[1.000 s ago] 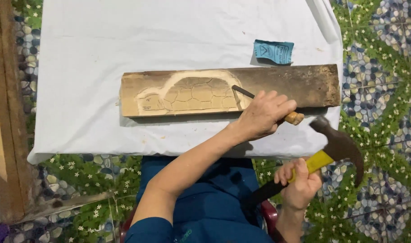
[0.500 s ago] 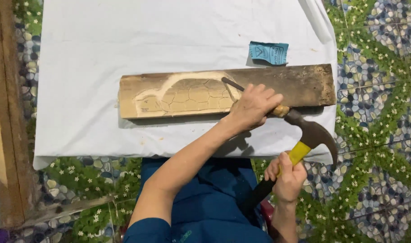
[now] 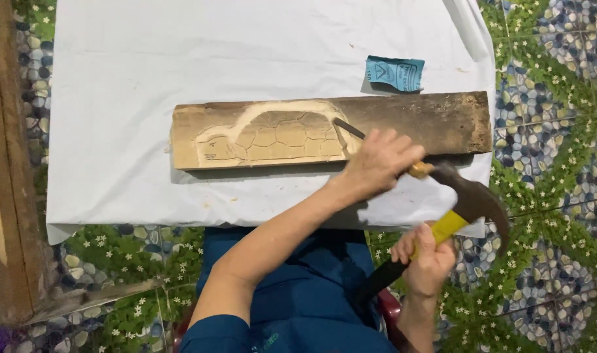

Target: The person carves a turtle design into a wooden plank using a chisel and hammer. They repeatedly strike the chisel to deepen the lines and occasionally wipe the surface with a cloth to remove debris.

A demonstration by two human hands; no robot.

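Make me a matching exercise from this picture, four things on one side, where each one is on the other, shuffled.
1. chisel
2. hammer
3. blue packet
4. plank

a. lying on the white cloth, carved with a turtle shape
b. gripped in the right hand
c. on the cloth beyond the plank
d. held in the left hand, tip on the carving

Pairs: 1-d, 2-b, 3-c, 4-a

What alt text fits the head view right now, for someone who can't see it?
The left hand holds a chisel against a wooden board carved with a turtle shape, while the right hand brings a hammer to the chisel's end. The board lies on a white cloth, beside a small blue packet.
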